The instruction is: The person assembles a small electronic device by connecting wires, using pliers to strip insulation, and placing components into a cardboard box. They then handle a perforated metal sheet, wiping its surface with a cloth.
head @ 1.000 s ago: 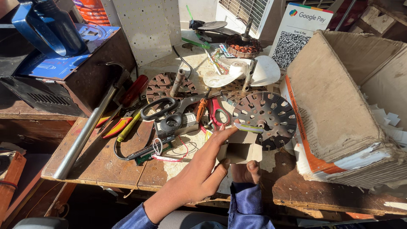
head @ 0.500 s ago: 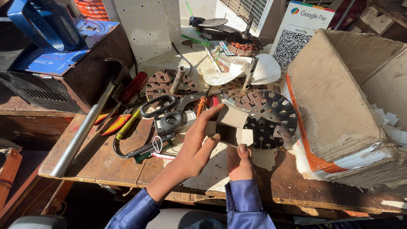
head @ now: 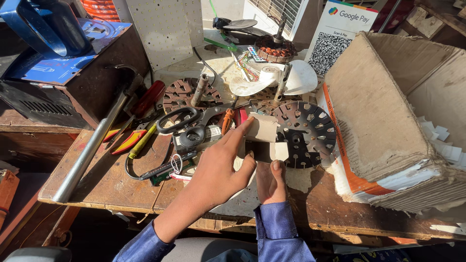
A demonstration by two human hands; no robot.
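Observation:
Both my hands hold a small open cardboard box [head: 264, 138] just above the workbench. My left hand [head: 218, 167] grips its left side, with the forefinger stretched along the top flap. From below, my right hand [head: 271, 182] pinches the bottom edge with thumb and fingers. Right behind the box lies a black perforated metal disc [head: 310, 131]. Black-handled scissors [head: 189, 120] and a small grey device [head: 196, 138] lie just left of my left hand.
A large open cardboard carton [head: 388, 111] fills the right side. A long metal bar [head: 92, 145], screwdrivers [head: 145, 99], rusty rotor discs [head: 182, 94], white fan blades [head: 272, 80] and a copper-wound stator [head: 274, 48] crowd the wooden bench [head: 111, 179]. A blue-topped machine [head: 53, 63] stands at the left.
My left hand reached to the small box on the bench, my right hand joined from below, and the box now sits raised between both hands with its flaps open.

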